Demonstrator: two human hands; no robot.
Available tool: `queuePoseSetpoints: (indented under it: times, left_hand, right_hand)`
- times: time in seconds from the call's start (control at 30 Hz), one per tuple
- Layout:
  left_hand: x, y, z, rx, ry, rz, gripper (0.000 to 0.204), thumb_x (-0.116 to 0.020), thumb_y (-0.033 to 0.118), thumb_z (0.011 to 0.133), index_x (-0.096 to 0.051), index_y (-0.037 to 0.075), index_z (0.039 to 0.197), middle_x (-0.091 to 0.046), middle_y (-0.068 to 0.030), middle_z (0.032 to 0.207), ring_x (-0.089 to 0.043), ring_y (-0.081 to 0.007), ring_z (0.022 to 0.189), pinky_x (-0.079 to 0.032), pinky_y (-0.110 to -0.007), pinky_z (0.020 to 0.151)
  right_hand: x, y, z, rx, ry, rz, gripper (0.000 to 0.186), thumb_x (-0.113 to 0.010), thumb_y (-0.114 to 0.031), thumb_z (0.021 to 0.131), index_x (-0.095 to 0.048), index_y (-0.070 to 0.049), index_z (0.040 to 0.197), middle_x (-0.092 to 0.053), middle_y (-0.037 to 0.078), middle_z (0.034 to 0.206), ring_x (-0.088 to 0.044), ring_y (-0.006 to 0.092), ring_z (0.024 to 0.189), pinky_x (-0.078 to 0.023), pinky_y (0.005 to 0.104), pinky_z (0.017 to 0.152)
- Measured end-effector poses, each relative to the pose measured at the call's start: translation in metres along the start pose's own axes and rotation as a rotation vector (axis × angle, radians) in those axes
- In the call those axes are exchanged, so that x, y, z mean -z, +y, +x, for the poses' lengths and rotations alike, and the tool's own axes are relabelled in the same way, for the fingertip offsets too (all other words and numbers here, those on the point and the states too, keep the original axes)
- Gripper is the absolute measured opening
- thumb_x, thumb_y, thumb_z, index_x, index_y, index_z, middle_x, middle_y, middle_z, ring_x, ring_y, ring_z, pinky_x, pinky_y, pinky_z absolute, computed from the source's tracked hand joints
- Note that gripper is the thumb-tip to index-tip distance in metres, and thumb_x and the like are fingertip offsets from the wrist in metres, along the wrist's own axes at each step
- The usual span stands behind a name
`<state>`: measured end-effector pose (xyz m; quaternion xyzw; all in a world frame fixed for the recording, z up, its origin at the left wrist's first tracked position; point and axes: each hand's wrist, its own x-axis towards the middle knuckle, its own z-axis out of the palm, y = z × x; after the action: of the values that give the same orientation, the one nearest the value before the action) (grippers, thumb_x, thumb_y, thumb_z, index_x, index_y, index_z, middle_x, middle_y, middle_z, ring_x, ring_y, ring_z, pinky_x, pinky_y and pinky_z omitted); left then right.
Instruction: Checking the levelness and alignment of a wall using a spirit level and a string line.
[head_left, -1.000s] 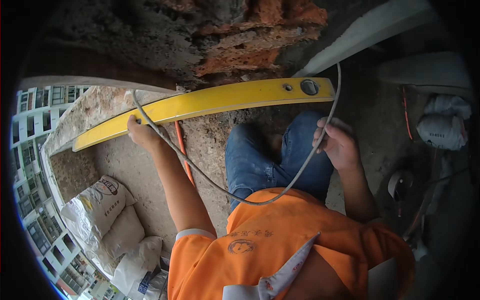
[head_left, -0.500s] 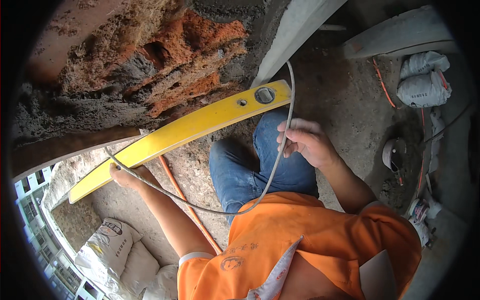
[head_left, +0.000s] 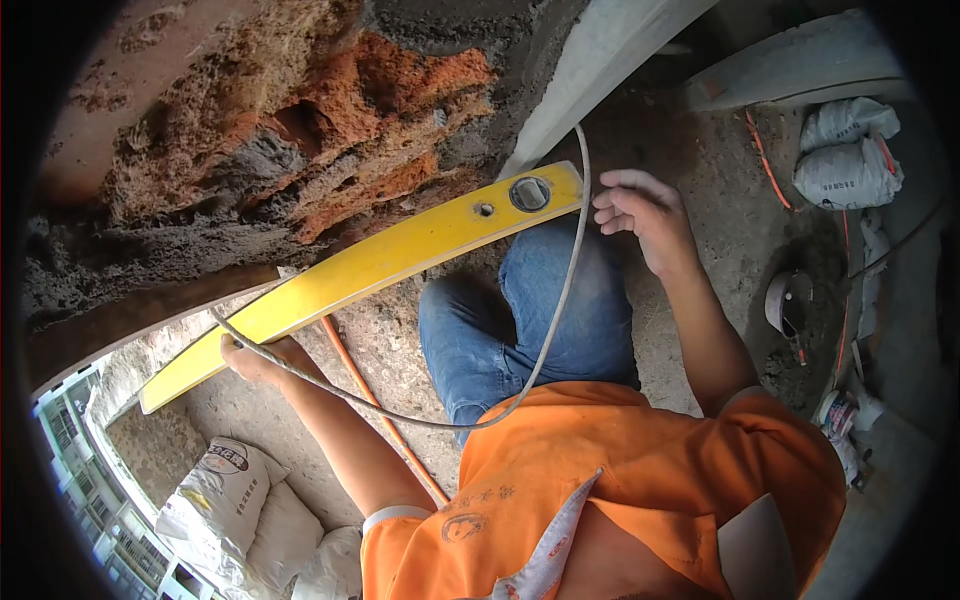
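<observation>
A long yellow spirit level (head_left: 390,262) slants across in front of me, its round vial near the right end. It lies along the lower edge of the rough broken wall (head_left: 385,110). My left hand (head_left: 262,358) grips the level's lower edge toward its left part; the fingers behind it are partly hidden. My right hand (head_left: 645,215) is raised just beyond the level's right end, fingers apart and holding nothing. A grey cable (head_left: 545,360) loops from the level's right end down over my orange shirt and back up past my left hand.
White sacks (head_left: 225,490) lie at the lower left, more sacks (head_left: 848,170) at the far right. An orange hose (head_left: 375,400) runs along the floor beneath my left arm. A round container (head_left: 788,300) stands right of me. A pale concrete beam (head_left: 600,75) rises behind the level.
My right hand has moved up and slightly right, away from the cable, toward the level's right end. The level and my left hand have barely shifted.
</observation>
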<state>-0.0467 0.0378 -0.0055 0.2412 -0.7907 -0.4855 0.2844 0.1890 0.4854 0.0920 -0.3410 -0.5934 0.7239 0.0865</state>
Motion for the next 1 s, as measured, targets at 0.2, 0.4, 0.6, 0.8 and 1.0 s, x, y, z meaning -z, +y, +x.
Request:
queuePoseSetpoints:
  times: [0.2,0.4,0.6,0.8,1.0]
  left_hand:
    - [-0.003,0.023,-0.011,0.164,0.03,-0.25,0.033,-0.057,0.02,0.081,-0.056,-0.007,0.1,-0.06,-0.0169,0.094,-0.061,-0.0235,0.077,-0.052,-0.035,0.069]
    - [-0.003,0.055,-0.021,0.534,0.06,-0.652,0.043,-0.053,0.022,0.08,-0.047,-0.007,0.111,-0.055,-0.0179,0.103,-0.059,-0.0279,0.084,-0.051,-0.039,0.074]
    - [-0.005,0.055,-0.023,0.502,0.077,-0.646,0.046,-0.053,0.022,0.081,-0.045,-0.009,0.114,-0.053,-0.0192,0.107,-0.057,-0.0291,0.089,-0.048,-0.04,0.08]
    - [-0.001,0.049,-0.018,0.499,0.018,-0.685,0.043,-0.046,0.021,0.084,-0.043,-0.011,0.112,-0.055,-0.0201,0.105,-0.06,-0.0295,0.087,-0.052,-0.039,0.076]
    - [-0.004,0.074,-0.035,0.507,0.039,-0.676,0.043,-0.051,0.023,0.082,-0.045,-0.01,0.108,-0.052,-0.0188,0.101,-0.056,-0.0277,0.085,-0.048,-0.039,0.078]
  right_hand:
    - [-0.026,-0.027,0.054,0.551,-0.094,0.09,0.047,-0.066,-0.017,0.079,-0.05,0.004,0.119,-0.061,0.015,0.101,-0.061,0.0234,0.091,-0.049,0.0336,0.083]
    - [-0.064,-0.073,0.065,0.902,-0.141,-0.216,0.047,-0.075,-0.024,0.072,-0.054,0.0,0.106,-0.06,0.007,0.093,-0.059,0.0182,0.085,-0.047,0.0293,0.077]
    - [-0.088,-0.069,0.065,1.031,-0.066,-0.235,0.025,-0.074,-0.02,0.073,-0.061,-0.003,0.087,-0.06,0.0,0.08,-0.055,0.0091,0.074,-0.044,0.0239,0.067]
    - [-0.091,-0.072,0.06,0.941,-0.078,-0.2,0.026,-0.072,-0.022,0.075,-0.061,-0.003,0.089,-0.06,0.0,0.082,-0.055,0.01,0.075,-0.044,0.0248,0.07]
    - [-0.093,-0.073,0.059,1.012,0.019,-0.228,0.039,-0.075,-0.037,0.071,-0.059,-0.004,0.084,-0.059,0.002,0.075,-0.061,0.0157,0.069,-0.048,0.0273,0.061]
